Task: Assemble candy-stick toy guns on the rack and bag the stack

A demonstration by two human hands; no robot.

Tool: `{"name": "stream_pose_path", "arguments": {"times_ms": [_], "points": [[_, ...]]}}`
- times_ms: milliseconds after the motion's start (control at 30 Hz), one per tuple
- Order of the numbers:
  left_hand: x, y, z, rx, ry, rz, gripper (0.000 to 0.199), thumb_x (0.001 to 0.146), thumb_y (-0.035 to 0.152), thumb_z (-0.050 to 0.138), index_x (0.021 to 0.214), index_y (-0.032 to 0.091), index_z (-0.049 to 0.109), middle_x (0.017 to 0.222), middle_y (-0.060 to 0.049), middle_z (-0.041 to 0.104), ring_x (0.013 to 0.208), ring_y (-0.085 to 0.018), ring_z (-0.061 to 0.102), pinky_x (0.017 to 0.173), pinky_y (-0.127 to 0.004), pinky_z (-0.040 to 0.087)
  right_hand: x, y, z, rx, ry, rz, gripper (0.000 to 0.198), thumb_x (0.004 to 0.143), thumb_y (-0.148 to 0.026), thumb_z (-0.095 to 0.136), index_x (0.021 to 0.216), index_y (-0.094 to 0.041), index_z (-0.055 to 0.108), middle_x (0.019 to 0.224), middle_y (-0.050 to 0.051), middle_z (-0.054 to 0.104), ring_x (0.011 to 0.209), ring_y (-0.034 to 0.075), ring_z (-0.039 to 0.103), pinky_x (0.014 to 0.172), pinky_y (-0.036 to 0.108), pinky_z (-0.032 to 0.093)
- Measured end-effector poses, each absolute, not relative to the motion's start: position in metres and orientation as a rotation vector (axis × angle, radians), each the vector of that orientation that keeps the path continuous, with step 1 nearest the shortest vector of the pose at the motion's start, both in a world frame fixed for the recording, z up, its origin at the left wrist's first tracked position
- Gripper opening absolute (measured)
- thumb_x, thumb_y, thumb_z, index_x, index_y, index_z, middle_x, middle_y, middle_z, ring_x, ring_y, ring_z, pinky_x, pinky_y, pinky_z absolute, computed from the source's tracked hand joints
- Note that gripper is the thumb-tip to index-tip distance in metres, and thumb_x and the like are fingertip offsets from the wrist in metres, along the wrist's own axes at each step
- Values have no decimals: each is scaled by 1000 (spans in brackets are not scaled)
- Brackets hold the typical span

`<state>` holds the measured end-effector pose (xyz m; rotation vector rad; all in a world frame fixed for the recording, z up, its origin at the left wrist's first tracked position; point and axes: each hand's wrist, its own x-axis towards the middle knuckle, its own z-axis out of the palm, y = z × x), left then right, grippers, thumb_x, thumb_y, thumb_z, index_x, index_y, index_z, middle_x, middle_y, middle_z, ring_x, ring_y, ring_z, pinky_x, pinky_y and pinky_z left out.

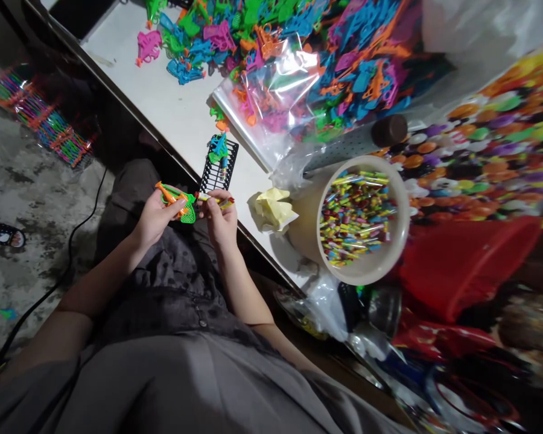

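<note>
My left hand (150, 224) is closed around an orange and green plastic toy (176, 201), held over my lap near the table edge. Between the fingers of my right hand (222, 229) are small, brightly wrapped sticks (204, 197); the end of one meets or nearly meets the toy's green part. What the sticks contain cannot be made out. Just beyond my right hand, a black slotted rack (230, 158) lies on the table, with a blue and green toy (217, 148) on it. A small orange and green piece (221, 125) sits past the rack's far end.
Heaped toys in bright colours (208, 36) cover the far table, partly under clear plastic bags (285, 78). A whitish bucket (405, 211) of similar sticks stands right, beside crumpled yellow paper (275, 208). Further right is a red container (470, 259). A cable (75, 232) crosses the floor.
</note>
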<state>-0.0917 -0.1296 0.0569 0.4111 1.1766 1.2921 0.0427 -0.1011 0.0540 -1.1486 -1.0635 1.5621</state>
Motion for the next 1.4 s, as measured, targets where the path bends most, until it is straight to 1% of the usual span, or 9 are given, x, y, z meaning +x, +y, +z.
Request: {"name": "stream_pose_path", "arguments": {"times_ms": [267,467,633,767,933,1033,1133,1233,1400], "points": [[-81,-127,53,469,1282,1346,37,67,37,73,88,19,48,79,0,61,67,-10,60,61,-20,50,54,-100,56,-1224,-1200,1461,34,76,-56,61,87,-24,52,66,-4,52,54,9,48,53,24,41],[-76,-120,54,628,1360,1380,34,71,38,70,92,19,50,81,0,62,75,-12,62,70,-23,52,60,-97,55,-1141,-1138,1609,34,77,-53,62,87,-23,51,60,-6,49,49,8,43,46,21,34],[-78,-92,52,739,1333,1246,31,69,32,72,89,18,52,81,-1,61,82,-15,62,76,-27,51,70,-85,52,-1171,-1115,1617,36,76,-54,62,89,-23,49,60,-7,51,51,7,46,52,22,39],[-74,-56,45,808,1301,1161,30,70,29,72,91,18,53,83,-2,60,87,-17,61,78,-29,50,84,-59,43,-1266,-1306,1406,32,81,-51,57,99,-25,53,75,-3,57,64,10,53,64,26,45],[-80,8,29,1066,1318,1169,19,78,31,63,91,18,58,88,-4,60,97,-20,58,85,-33,46,98,-16,15,-1361,-1529,924,24,87,-43,50,94,-22,58,94,3,57,91,16,54,85,33,43],[-93,59,14,1380,1323,1184,15,81,29,58,94,21,62,103,-6,61,114,-24,49,95,-38,39,100,5,-7,-1400,-1516,771,20,88,-37,48,92,-20,58,94,5,55,94,17,52,87,34,42],[-104,101,0,1692,1250,981,19,78,24,59,96,24,66,114,-6,61,122,-26,41,103,-43,29,97,15,-25,-1458,-1555,710,18,87,-32,46,92,-20,59,93,6,52,93,18,50,87,36,41],[-111,121,-7,1940,1184,754,26,80,24,55,104,25,65,120,-6,60,121,-27,40,105,-47,22,94,17,-33,-1533,-1622,632,19,87,-28,43,93,-20,60,92,7,52,91,20,49,86,39,39],[-132,117,-10,2126,1272,643,30,82,26,51,110,24,62,119,-10,57,114,-30,42,100,-47,22,92,16,-34,-1587,-1630,605,21,87,-27,41,94,-20,60,92,8,52,91,21,48,85,40,38]]}}
